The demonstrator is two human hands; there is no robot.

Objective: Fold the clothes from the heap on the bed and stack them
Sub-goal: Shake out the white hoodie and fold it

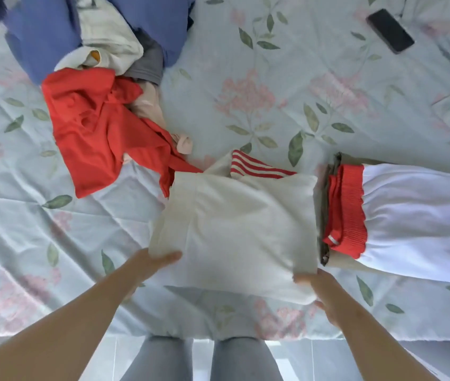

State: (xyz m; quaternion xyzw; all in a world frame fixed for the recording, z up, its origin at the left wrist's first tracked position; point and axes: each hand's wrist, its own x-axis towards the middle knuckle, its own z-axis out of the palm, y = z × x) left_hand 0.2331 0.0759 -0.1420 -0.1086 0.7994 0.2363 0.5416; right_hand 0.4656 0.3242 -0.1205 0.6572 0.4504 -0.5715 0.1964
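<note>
Cream top (240, 229) pinched btwn left hand (154, 264) & right hand (326, 296).

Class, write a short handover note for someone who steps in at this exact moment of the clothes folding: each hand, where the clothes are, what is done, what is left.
Hands: the left hand pinches the near left corner of the cream shirt; the right hand grips its near right corner.
Shirt: partly folded, mid-bed, near edge seemingly lifted.
The stack is on the right, with a white garment with a red waistband on top.
The heap is at the far left: red, blue, white, grey and pink pieces, unfolded.
Done: stack started.
Left: finish this shirt, stack it, then fold the heap.
</note>
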